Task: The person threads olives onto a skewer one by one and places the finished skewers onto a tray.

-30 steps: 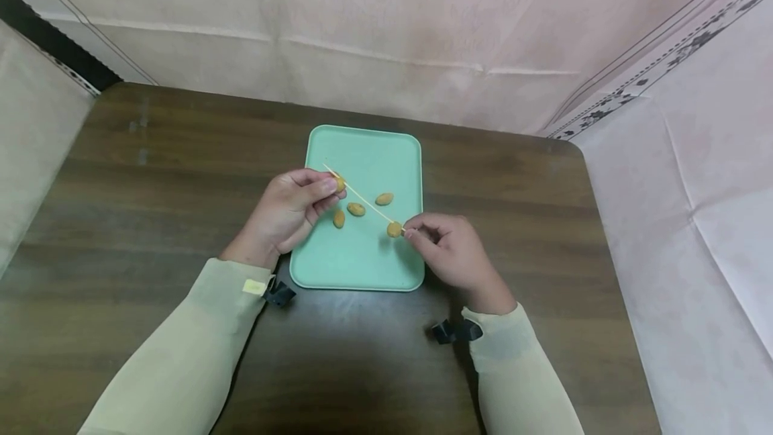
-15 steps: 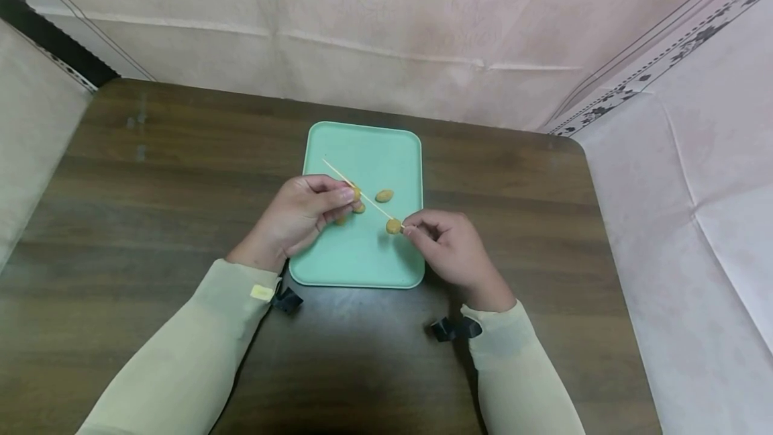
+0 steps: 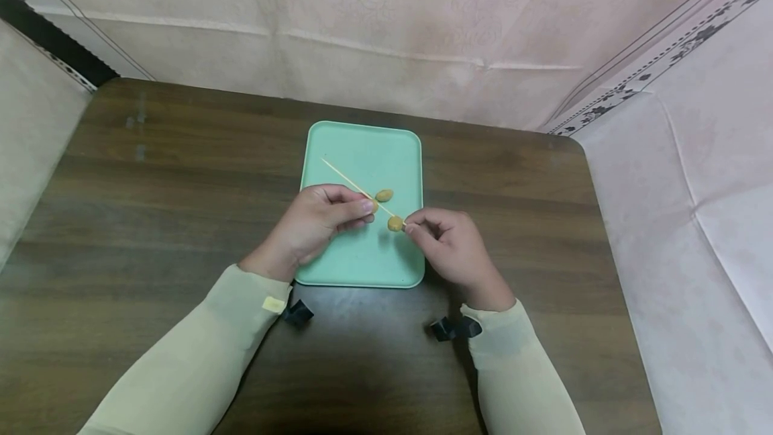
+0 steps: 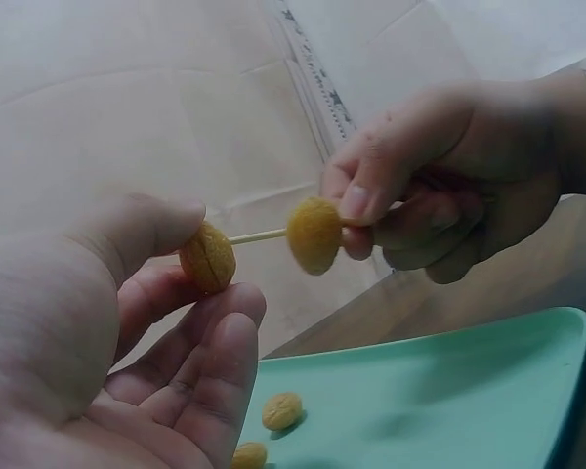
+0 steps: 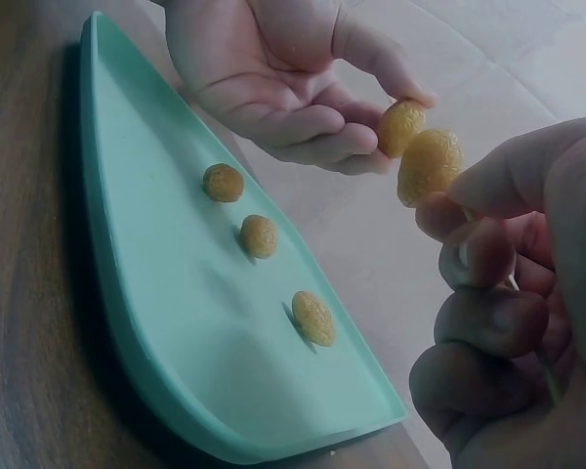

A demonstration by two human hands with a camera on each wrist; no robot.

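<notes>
Over the mint-green tray point(image 3: 362, 267), a thin wooden skewer point(image 3: 343, 175) slants between both hands. My right hand point(image 3: 453, 247) pinches its near end, and the rest of that end runs back through the curled fingers in the right wrist view. One wrinkled amber dried fruit point(image 4: 314, 236) sits on the skewer right at the right fingertips. My left hand point(image 3: 314, 223) pinches a second such dried fruit point(image 4: 207, 258) between thumb and fingers, with the skewer running through it. A short stretch of bare skewer shows between the two fruits in the left wrist view.
Three loose dried fruits lie on the tray in the right wrist view: one point(image 5: 223, 183) farther off, another point(image 5: 259, 236) in the middle, a third point(image 5: 313, 319) nearer. The brown wooden table point(image 3: 181, 220) ends at pale cloth hangings point(image 3: 362, 32) behind and at the sides.
My left hand has moved right and toward me along the skewer, bringing the second dried fruit closer to the first. My right hand has stayed nearly still.
</notes>
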